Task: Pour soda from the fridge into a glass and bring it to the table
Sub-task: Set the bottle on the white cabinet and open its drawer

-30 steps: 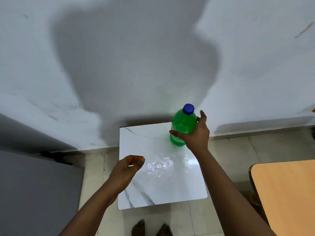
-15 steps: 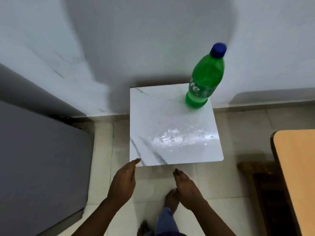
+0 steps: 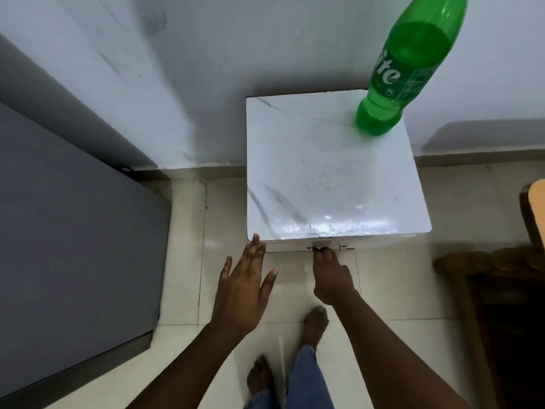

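At the far right corner of the marble-topped cabinet (image 3: 333,172) stands the capped green soda bottle (image 3: 404,75); left hand (image 3: 241,287) spread empty, right hand (image 3: 331,276) gripping the front-edge handle. Glass unseen, pouring not begun.

A plain room in a home: glossy cream floor tiles (image 3: 383,284), a scuffed white wall (image 3: 265,39) across the top, a small marble-topped cabinet (image 3: 324,172) at centre, a wooden table edge (image 3: 538,202) at far right, bare feet (image 3: 315,323) below.
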